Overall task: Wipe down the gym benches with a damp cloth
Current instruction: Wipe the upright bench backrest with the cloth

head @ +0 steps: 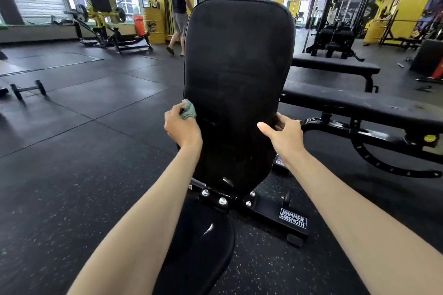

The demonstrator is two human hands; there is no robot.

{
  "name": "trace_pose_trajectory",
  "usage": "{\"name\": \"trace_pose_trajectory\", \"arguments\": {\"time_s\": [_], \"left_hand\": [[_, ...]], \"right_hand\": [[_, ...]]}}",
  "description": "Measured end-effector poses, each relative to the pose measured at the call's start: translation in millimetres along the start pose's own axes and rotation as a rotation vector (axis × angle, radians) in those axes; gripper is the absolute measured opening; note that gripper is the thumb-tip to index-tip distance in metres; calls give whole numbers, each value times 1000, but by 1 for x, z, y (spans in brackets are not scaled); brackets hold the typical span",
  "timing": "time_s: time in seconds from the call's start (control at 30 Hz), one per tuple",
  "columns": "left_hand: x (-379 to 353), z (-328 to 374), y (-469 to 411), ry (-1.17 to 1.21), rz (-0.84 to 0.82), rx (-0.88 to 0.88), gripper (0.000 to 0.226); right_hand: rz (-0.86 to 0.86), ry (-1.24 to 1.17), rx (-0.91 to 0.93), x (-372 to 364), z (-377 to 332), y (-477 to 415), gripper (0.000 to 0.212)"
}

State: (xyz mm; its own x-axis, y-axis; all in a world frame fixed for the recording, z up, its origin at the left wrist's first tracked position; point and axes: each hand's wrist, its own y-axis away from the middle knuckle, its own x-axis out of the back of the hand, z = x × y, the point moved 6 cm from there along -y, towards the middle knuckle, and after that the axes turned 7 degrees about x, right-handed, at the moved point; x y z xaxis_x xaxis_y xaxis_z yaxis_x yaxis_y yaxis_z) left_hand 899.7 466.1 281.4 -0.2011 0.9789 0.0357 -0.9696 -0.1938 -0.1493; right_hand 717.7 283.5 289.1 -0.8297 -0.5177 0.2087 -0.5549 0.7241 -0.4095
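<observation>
Fingers of my left hand [183, 127] bunch the cloth [189, 109] against the backrest [239, 67]; my right hand [284, 135] grips its edge to brace it.

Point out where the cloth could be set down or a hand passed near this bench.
Free: the rubber floor left of the backrest, out to the dumbbell; the seat pad below it; the top of the nearer flat bench. Crowded: right of the backrest, where the right hand grips its edge beside the curved adjustment rail and that bench.

Head-worn view, forward and down (close) onto backrest [237, 84]
</observation>
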Motion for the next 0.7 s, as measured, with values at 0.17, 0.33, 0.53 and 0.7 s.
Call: {"name": "trace_pose_trajectory", "arguments": {"time_s": [0.17, 0.33, 0.53, 0.7], "left_hand": [[-7, -3, 43, -8, -147, -272, 47], [2, -4, 62, -68, -476, -463, 54], [36, -12, -2, -29, -192, -185, 53], [21, -2, -26, -42, -158, -124, 56]], "right_hand": [[29, -25, -3, -1, -1, 3, 34], [-9, -15, -27, 1, -2, 1, 36], [-17, -16, -40, 0, -1, 0, 38], [-5, 8, -25, 2, -2, 1, 37]]}}
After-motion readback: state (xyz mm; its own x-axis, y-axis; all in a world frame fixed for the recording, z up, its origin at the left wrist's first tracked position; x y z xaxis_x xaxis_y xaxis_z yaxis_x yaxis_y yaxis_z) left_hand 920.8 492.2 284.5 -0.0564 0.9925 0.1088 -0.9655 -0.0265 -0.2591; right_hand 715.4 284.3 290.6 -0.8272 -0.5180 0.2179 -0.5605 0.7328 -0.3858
